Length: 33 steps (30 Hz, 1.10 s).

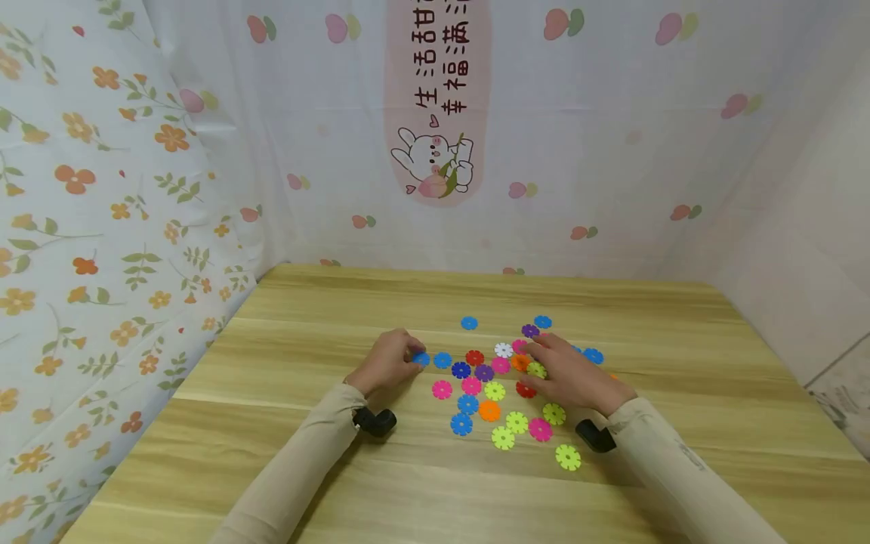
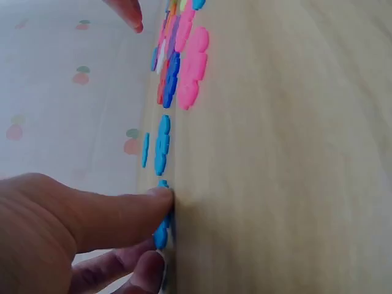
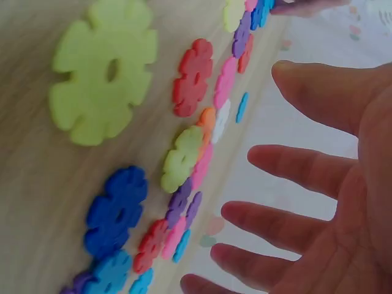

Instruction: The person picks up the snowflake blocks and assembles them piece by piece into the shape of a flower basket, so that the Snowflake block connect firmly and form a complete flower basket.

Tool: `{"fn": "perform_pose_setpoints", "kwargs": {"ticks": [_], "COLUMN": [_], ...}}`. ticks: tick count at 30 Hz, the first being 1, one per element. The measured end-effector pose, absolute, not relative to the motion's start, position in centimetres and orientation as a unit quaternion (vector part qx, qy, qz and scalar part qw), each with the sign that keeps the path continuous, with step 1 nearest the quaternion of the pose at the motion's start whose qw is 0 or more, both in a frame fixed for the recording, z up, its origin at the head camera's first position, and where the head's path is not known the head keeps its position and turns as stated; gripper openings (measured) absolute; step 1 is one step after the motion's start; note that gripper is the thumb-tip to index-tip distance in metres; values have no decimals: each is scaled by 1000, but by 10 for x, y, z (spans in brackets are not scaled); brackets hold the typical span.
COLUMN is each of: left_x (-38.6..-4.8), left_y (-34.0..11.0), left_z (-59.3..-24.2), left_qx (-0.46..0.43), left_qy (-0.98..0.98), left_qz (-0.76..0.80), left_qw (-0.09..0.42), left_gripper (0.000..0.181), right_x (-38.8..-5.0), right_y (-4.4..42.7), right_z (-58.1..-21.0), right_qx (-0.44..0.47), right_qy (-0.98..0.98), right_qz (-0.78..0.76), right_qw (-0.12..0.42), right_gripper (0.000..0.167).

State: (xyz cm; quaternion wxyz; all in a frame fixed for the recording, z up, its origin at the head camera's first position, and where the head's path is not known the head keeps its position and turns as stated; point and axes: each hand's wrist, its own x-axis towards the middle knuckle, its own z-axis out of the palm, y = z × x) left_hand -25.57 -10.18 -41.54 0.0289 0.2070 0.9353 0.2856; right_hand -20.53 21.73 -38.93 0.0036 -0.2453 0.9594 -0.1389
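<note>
Toothed plastic snowflake discs in many colours lie scattered on the wooden table. My left hand [image 1: 389, 361] is at the left end of the spread, with thumb and fingers pinching a light blue disc [image 1: 421, 360] at the tabletop. In the left wrist view the thumb lies on the near side of that blue disc [image 2: 160, 237]. Another light blue disc [image 1: 442, 360] lies just right of it. My right hand [image 1: 569, 372] is over the right part of the spread, fingers apart and holding nothing. Beneath or beside it are a yellow-green disc [image 1: 536, 370] and a red disc [image 1: 526, 389].
Around the hands lie more discs, among them a pink disc [image 1: 442, 390], an orange disc [image 1: 489, 411] and a white disc [image 1: 503, 350]. A yellow-green disc [image 1: 568, 457] is nearest the front. Behind the wooden table [image 1: 326, 302] hangs a printed curtain [image 1: 598, 136].
</note>
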Motion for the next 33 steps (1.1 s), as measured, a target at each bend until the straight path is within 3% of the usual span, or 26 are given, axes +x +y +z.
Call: {"fn": "perform_pose_setpoints", "kwargs": {"ticks": [10,19,27,33], "left_x": [-258,-256,-249,-242], "left_y": [-97,-102,-101,-94], "left_z": [-409,-410,-403,-397], "left_qx": [191,175,164,151], "left_qy": [945,927,889,846], "left_qz": [261,330,422,497], "left_qw": [40,37,69,117], "left_gripper": [24,16,16,22], "right_x": [-219,-222,-225,-233], "right_y": [194,175,160,153], "right_z": [-383,-387,-392,-397], "right_qx": [-269,-317,-343,-340], "right_qy": [951,929,925,926], "right_qz": [-152,-187,-166,-161], "right_qw": [29,45,8,27], "right_gripper": [37,23,20,18]}}
